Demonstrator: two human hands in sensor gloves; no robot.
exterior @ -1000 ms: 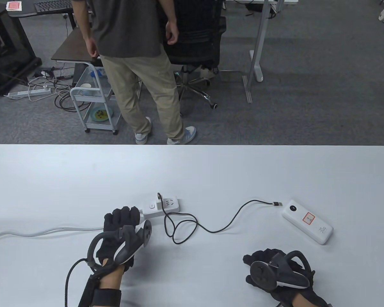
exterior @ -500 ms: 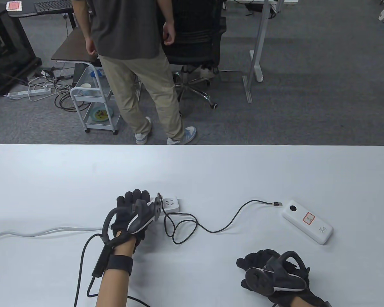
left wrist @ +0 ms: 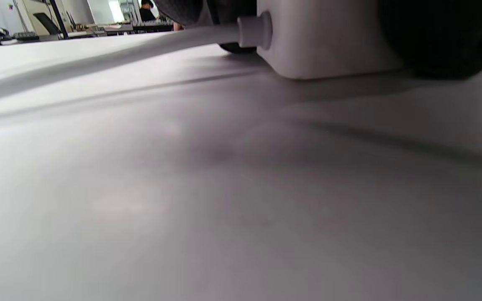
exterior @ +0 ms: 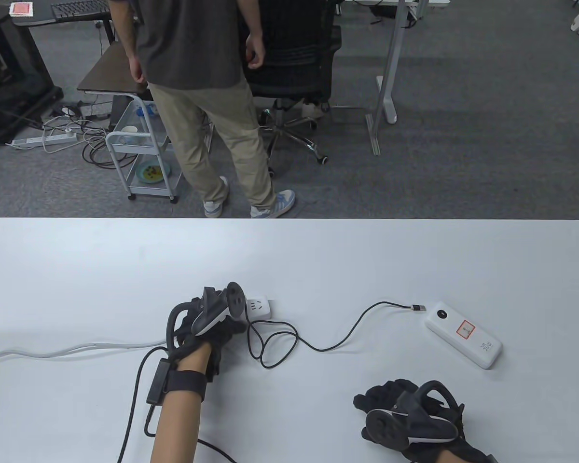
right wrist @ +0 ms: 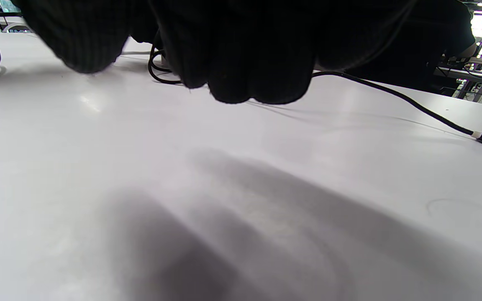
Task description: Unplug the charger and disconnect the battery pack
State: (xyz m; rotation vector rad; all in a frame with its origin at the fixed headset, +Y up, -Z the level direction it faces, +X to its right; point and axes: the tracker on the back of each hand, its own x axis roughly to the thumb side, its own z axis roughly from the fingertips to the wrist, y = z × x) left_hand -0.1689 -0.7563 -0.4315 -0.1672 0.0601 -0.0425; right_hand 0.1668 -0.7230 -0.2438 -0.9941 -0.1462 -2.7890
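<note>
A white power strip [exterior: 259, 307] lies on the white table [exterior: 318, 255]. My left hand [exterior: 217, 316] lies over its left part. In the left wrist view the gloved fingers [left wrist: 442, 37] press against the strip's body [left wrist: 329, 42]. The charger is hidden under the hand and tracker. A black cable [exterior: 318, 345] loops from there to a USB plug [exterior: 417, 307] lying at the end of the white power bank [exterior: 463, 333]; I cannot tell if it is seated. My right hand [exterior: 405, 415] rests on the table, with its fingers [right wrist: 241, 54] curled and empty.
The strip's white cord [exterior: 53, 349] runs left to the table edge and shows in the left wrist view [left wrist: 140, 46]. The glove's black lead [exterior: 135, 410] trails beside my left forearm. A person [exterior: 198, 96] stands beyond the far edge.
My left hand has moved forward and right along the power strip and now covers the charger. My right hand has slid slightly left.
</note>
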